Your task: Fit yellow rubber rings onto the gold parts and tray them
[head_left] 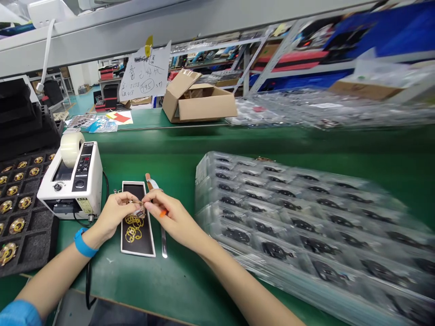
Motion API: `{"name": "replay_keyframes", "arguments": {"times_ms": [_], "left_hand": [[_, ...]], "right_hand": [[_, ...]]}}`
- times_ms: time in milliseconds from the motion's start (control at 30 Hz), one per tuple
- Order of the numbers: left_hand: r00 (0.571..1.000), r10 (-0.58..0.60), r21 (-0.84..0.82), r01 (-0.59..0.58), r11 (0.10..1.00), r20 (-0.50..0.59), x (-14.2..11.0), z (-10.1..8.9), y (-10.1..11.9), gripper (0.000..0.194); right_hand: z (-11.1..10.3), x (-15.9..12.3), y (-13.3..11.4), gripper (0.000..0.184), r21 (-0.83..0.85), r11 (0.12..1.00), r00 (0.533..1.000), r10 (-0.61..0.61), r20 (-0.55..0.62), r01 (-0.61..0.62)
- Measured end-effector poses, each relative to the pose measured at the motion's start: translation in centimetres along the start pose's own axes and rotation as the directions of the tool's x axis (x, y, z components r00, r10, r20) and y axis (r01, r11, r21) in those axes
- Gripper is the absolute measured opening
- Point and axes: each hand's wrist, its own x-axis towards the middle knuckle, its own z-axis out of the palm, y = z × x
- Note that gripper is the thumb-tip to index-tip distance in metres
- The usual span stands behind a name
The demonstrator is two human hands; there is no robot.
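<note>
While the left hand (117, 212) pinches a small round coppery part (140, 211) between thumb and fingers, the right hand (169, 209) has its thumb and forefinger together at the part's edge; whether those fingertips grip the part itself or some finer bit of it, I cannot tell. The part is held above a white-rimmed tray (138, 254), whose dark floor carries loose yellow rings (133, 231).

A slip looks the likeliest trouble: the part is small and mostly covered by fingers, so uneven pressure from the two hands could bend it or flick it away. Dropped straight down, it could get lost among the rings; sprung sideways, it could skid over the green worktop (183, 280). A thin metal strip (164, 246) lies just beside the tray, partly under the right hand, so a lowered wrist could knock it. Near the left forearm runs a black cord (89, 290), which a careless sweep could snag.
</note>
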Motion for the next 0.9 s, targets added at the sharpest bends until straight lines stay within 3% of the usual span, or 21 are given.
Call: {"name": "replay_keyframes", "arguments": {"times_ms": [200, 433, 633, 800, 900], "left_hand": [[0.997, -0.053, -0.037, 0.055, 0.998, 0.058, -0.1, 0.1, 0.0, 0.015], [0.997, -0.048, 0.013, 0.047, 0.999, 0.054, 0.4, -0.3, -0.9, 0.012], [0.997, -0.044, 0.004, 0.044, 0.999, 0.059, 0.6, -0.5, -1.1, 0.016], [0.995, -0.004, 0.047, -0.001, 0.999, 0.100, 0.5, -0.3, -0.8, 0.022], [0.992, 0.094, 0.132, -0.106, 0.986, 0.089, 0.3, -0.3, -0.9, 0.021]], "right_hand": [[0.2, -0.2, -0.3, 0.013, 0.011, 1.000, 0.999, -0.006, 0.049, 0.005], [0.9, -0.2, 0.0, 0.025, 0.055, 0.994, 0.992, 0.093, 0.089, -0.098], [0.5, 0.0, 0.1, 0.026, 0.120, 0.977, 0.971, 0.150, 0.186, -0.174], [0.6, 0.3, 0.6, 0.039, 0.300, 0.916, 0.960, 0.224, 0.168, -0.266], [0.7, 0.4, 1.0, 0.044, 0.388, 0.848, 0.932, 0.329, 0.152, -0.362]]}}
